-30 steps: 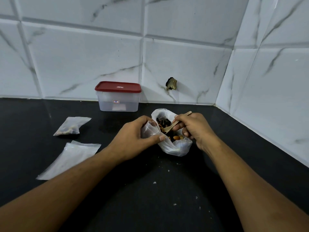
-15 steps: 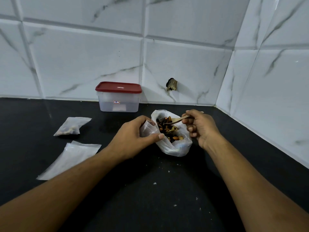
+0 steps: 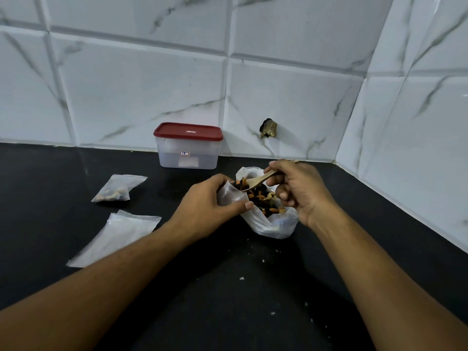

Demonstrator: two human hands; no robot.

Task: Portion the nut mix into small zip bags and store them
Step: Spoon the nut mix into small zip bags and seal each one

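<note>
A wooden spoon (image 3: 258, 182) lies nearly level. Its long axis runs from the right grip (image 3: 301, 188), whose curled fingers pinch the handle, down and left to the bowl. The bowl points at the mouth of a small zip bag (image 3: 231, 196). The left grip (image 3: 205, 203) is wrapped round that bag and holds it upright, touching an open nut bag (image 3: 273, 224) of nut mix (image 3: 263, 198) on the black bench (image 3: 228, 300). The left grip hides most of the zip bag, and the right grip hides part of the handle. Whether the spoon carries nuts is unclear. Further left lie a filled bag (image 3: 115, 191) and empty bags (image 3: 119, 234). A red-lidded box (image 3: 188, 148) stands by the wall.
</note>
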